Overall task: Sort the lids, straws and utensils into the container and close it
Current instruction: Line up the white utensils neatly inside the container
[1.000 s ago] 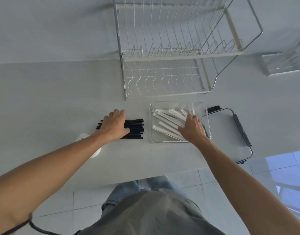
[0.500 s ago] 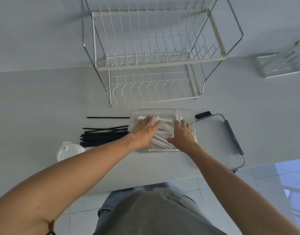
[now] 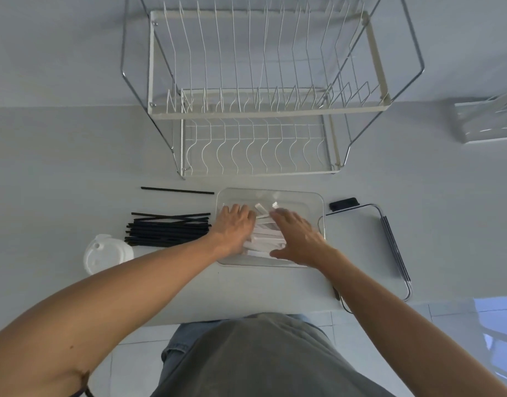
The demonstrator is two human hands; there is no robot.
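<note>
While both hands reach into the clear plastic container [image 3: 309, 202] on the white tabletop [image 3: 74, 173], the left hand [image 3: 235, 227] lies with fingers nearly straight on the white wrapped utensils [image 3: 265, 239] inside it, holding nothing. The right hand [image 3: 299, 239] is spread flat over the same pile, fingers relaxed. Just left of the container lies a bundle of black straws [image 3: 166, 230], and one single black straw [image 3: 177, 191] lies apart behind it. A white cup lid [image 3: 107, 253] rests near the bundle. The container lid [image 3: 389, 242] lies to the right. A wire dish rack [image 3: 258, 110] stands behind.
</note>
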